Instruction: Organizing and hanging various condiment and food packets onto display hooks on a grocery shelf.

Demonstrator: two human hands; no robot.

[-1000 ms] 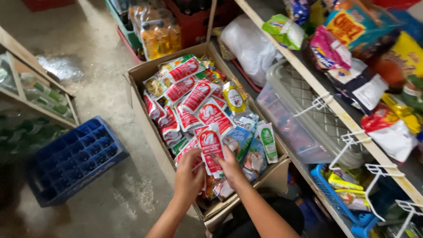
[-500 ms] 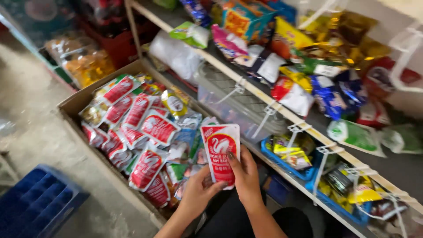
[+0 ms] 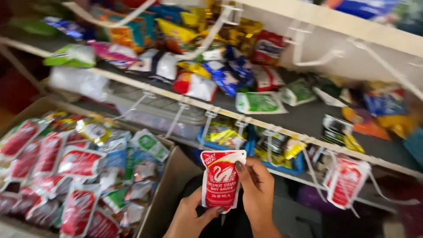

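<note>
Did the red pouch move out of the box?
Yes. The red pouch, held by both hands, is now up out of the cardboard box, toward the shelf.

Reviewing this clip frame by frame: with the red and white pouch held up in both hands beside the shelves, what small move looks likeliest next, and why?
Probably carrying the red and white pouch rightwards to the shelf-edge hooks. The left hand and right hand hold it upright, clear of the cardboard box, and a similar hanging pouch is on the rail to the right.
</note>
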